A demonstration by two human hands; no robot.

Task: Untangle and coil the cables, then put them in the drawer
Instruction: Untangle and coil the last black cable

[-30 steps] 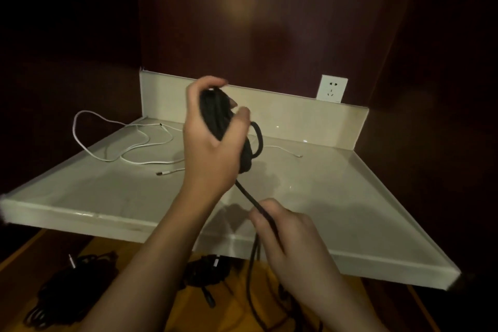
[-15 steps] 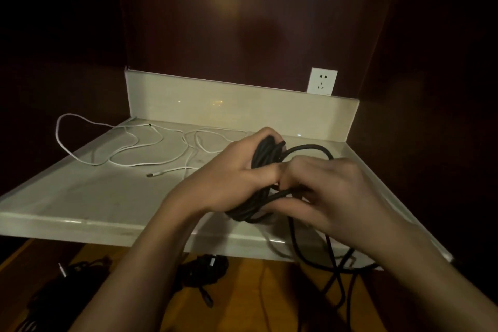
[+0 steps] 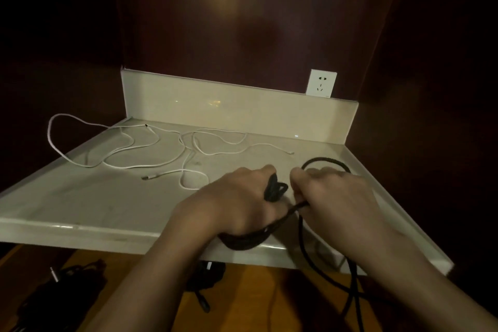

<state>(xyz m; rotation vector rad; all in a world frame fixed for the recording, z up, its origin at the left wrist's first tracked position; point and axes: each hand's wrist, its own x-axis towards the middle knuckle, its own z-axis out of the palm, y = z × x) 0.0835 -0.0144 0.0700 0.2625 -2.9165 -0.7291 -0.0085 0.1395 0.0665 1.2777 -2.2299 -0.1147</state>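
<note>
Gripping a bundle of black cable (image 3: 272, 188), the left hand (image 3: 237, 202) curls its fingers around the coiled loops just above the front part of a pale countertop (image 3: 94, 202). Part of the bundle sags below the left wrist and rests at the counter's front edge. The right hand (image 3: 336, 197) sits just beside the left, its fingers closed on a single strand of the same black cable. From this hand one strand arches away in a loop over the counter's right side, and further strands hang down past the front edge toward the floor.

A white cable (image 3: 151, 143) lies loose and uncoiled on the counter behind and to the left of the hands. It spreads in several wide bends, one of which overhangs the left edge. One of its plugs (image 3: 147, 177) rests on the surface well apart from the left hand.

A low cream backsplash (image 3: 229, 105) rises at the rear of the counter, and a white wall socket (image 3: 321, 83) sits above its right end on a dark wooden wall. Below the counter's front edge, more dark cables (image 3: 67, 286) lie on an orange-brown surface; the light there is too dim to tell their shape or number.
</note>
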